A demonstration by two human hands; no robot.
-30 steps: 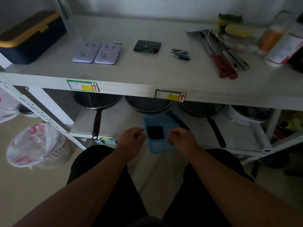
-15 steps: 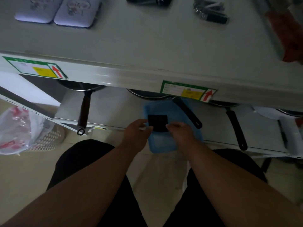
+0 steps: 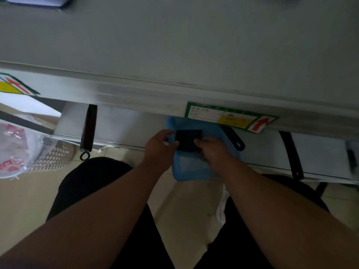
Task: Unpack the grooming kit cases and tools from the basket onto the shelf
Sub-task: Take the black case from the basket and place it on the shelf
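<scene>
A small black grooming case is held over the blue basket, which stands on the floor below the shelf's front edge. My left hand pinches the case's left side and my right hand grips its right lower corner. The grey shelf top fills the upper part of the view. A lilac case shows only by its edge at the top left of the shelf.
Pan handles stick out from the lower shelf. A white perforated bin with a plastic bag stands on the floor at left. My dark-clothed knees frame the floor below the basket.
My head has moved closer and tipped down, so most shelf items have left the view. Both hands have closed in on the black case and lifted it slightly above the basket.
</scene>
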